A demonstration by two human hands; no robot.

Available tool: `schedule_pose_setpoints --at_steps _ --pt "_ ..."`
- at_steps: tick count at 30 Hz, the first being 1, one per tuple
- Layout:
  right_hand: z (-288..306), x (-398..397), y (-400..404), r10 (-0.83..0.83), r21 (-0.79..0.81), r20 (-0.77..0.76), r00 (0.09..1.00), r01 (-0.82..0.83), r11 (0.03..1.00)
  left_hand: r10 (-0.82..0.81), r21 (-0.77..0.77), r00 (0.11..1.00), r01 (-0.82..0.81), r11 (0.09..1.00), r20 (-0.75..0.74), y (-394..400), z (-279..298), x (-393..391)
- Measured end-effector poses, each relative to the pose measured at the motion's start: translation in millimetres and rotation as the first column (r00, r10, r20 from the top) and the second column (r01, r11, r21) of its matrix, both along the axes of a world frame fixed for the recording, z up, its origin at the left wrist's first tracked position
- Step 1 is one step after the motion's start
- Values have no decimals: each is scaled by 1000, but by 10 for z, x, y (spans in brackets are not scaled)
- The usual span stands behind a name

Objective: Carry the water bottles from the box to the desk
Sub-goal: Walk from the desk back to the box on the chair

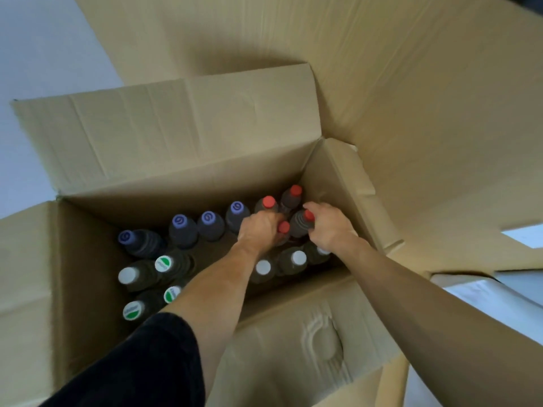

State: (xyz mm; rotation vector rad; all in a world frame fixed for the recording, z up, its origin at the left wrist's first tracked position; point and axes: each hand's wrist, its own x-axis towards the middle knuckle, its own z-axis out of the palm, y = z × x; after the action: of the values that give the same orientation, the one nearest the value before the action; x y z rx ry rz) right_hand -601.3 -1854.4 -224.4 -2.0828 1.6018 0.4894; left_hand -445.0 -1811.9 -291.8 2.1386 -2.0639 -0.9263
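Observation:
An open cardboard box (182, 183) holds several upright water bottles with purple, green-and-white, white and red caps. Both my arms reach down into its right end. My left hand (260, 230) grips the neck of a red-capped bottle (283, 227). My right hand (330, 224) wraps round the neck of another red-capped bottle (305, 218) beside it. Two more red-capped bottles (269, 202) stand behind them against the far right corner. The desk is not in view.
Purple-capped bottles (209, 217) line the far wall, green-and-white caps (163, 263) and white caps (299, 257) stand nearer me. The box flaps (367, 201) stick up around the opening. A large sheet of cardboard (411, 83) lies behind and to the right. Pale floor shows at left.

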Motion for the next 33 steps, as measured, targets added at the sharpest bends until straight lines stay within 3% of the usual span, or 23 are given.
schedule_pose_setpoints --at_steps 11,17,26,33 --pt "-217 281 -135 -47 43 -76 996 51 998 25 21 1000 -25 999 17 438 48 653" --pt "-387 333 -91 110 -28 -110 988 -113 993 116 42 993 -117 992 8 552 4 817" --pt "-672 255 -188 66 116 17 998 -68 991 233 58 972 -234 971 28 514 -280 695" --pt "-866 182 -262 54 195 44 998 -62 979 224 148 971 -235 961 89 473 -484 735"
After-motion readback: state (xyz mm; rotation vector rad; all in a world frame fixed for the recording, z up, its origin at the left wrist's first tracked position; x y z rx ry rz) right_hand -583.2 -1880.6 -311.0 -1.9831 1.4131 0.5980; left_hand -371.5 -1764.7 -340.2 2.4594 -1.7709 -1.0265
